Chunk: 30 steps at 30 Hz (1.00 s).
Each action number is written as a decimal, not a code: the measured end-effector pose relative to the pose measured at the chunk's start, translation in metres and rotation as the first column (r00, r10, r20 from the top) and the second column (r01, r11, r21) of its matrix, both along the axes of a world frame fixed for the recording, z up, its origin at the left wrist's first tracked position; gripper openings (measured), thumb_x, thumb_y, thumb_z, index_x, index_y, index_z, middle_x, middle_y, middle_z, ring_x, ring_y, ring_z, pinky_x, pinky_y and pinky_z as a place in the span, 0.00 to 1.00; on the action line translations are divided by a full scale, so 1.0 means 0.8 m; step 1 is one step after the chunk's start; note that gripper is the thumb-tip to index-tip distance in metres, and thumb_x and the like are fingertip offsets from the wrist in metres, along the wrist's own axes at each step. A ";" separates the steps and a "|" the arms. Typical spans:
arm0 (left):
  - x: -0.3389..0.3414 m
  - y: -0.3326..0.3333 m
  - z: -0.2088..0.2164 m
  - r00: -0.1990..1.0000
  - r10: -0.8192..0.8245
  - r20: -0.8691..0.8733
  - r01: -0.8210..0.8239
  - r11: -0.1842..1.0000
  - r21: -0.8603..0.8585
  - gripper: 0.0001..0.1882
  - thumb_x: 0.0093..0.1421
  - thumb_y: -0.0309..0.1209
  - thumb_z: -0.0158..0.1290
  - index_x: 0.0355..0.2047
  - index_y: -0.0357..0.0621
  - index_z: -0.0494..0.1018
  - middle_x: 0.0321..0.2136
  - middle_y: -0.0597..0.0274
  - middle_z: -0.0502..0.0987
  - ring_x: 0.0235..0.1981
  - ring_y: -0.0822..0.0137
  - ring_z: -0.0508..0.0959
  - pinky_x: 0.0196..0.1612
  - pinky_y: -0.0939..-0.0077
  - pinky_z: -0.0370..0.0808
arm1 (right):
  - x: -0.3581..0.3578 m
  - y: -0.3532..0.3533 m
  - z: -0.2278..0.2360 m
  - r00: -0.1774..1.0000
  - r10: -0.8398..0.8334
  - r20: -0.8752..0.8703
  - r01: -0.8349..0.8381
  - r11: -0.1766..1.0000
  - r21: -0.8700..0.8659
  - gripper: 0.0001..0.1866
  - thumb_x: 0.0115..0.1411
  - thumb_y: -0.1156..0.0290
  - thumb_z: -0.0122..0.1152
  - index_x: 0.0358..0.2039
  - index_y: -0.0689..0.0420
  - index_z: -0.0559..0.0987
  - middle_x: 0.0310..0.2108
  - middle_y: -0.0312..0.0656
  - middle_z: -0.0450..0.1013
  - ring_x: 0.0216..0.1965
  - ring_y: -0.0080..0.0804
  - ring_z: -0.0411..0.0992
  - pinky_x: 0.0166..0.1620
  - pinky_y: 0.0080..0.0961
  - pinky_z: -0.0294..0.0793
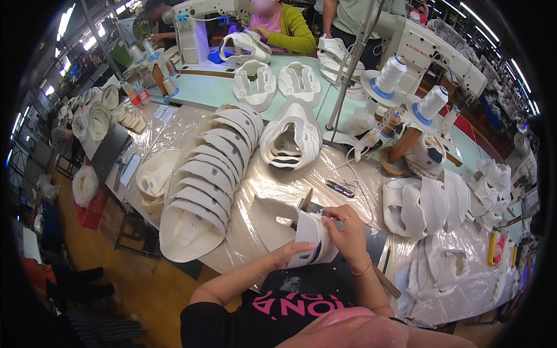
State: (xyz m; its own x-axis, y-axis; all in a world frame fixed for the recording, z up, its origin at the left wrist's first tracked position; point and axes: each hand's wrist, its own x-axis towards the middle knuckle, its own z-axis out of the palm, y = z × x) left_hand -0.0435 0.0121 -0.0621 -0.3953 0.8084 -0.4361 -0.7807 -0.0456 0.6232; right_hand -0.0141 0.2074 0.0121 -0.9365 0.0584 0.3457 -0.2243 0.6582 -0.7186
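Observation:
A white shoe upper (312, 235) with a dark edge strip is held upright in front of my body. My left hand (290, 254) closes on its lower left side, thumb laid across it. At its upper right edge, my right hand (346, 235) pinches the material between thumb and fingers. The upper's wide pale flap (270, 223) spreads out to the left. Just behind it, the tip of a brown pointed tool (306, 199) sticks up. Part of the upper is hidden behind my fingers.
A long row of nested white uppers (200, 191) lies to the left, with a rounded upper (290, 142) ahead. More uppers (426, 203) stand on the right. Thread cones (390, 75) and sewing machines (429, 52) stand beyond. A person (284, 29) works across the table.

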 end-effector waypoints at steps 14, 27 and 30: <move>0.021 -0.028 -0.007 0.943 -0.067 -0.325 0.077 0.997 0.019 0.29 0.61 0.36 0.56 0.60 0.33 0.65 0.52 0.55 0.73 0.54 0.63 0.72 0.58 0.69 0.68 | 0.020 0.031 -0.057 0.846 0.353 0.399 0.100 0.630 -0.770 0.09 0.64 0.66 0.64 0.36 0.56 0.74 0.31 0.28 0.72 0.30 0.12 0.64 0.35 0.13 0.66; 0.051 -0.038 -0.006 0.860 -0.100 -0.500 0.078 0.995 -0.065 0.27 0.62 0.37 0.57 0.58 0.34 0.67 0.53 0.54 0.72 0.53 0.64 0.72 0.58 0.69 0.67 | 0.031 0.019 -0.053 0.746 0.523 0.413 0.157 0.465 -0.871 0.14 0.60 0.63 0.68 0.36 0.56 0.74 0.34 0.29 0.73 0.35 0.16 0.69 0.40 0.16 0.70; 0.062 -0.039 -0.009 0.819 -0.145 -0.555 0.066 0.985 -0.161 0.32 0.62 0.41 0.57 0.61 0.34 0.63 0.54 0.53 0.71 0.55 0.61 0.71 0.59 0.67 0.67 | 0.032 0.020 -0.050 0.709 0.532 0.463 0.216 0.461 -0.861 0.15 0.57 0.65 0.72 0.36 0.56 0.73 0.33 0.31 0.72 0.33 0.15 0.68 0.37 0.16 0.70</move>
